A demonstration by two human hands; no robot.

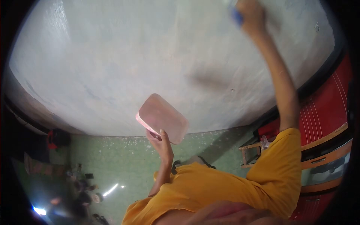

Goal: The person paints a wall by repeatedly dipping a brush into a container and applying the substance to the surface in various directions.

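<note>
My left hand point(162, 145) grips a pink plastic tub point(161, 116) by its near edge, the thumb on the rim and the other fingers underneath. The tub is held in front of the lower part of a whitish, patchy wall point(131, 56). Stretched far up to the right, my right hand point(253, 18) is closed on a blue-handled tool point(237, 17) at the wall. Motion blurs this hand, and the tool's working end is too indistinct to name. Faint grey and pinkish patches mark the wall surface.
White specks dot the green floor point(112, 150) along the wall's foot. A small wooden stool point(250, 154) and red cabinet point(328, 101) stand to the right. Several small items point(84, 183) lie on the floor at left, near a red and black object point(58, 138). A nail-like fixture point(317, 27) is on the wall.
</note>
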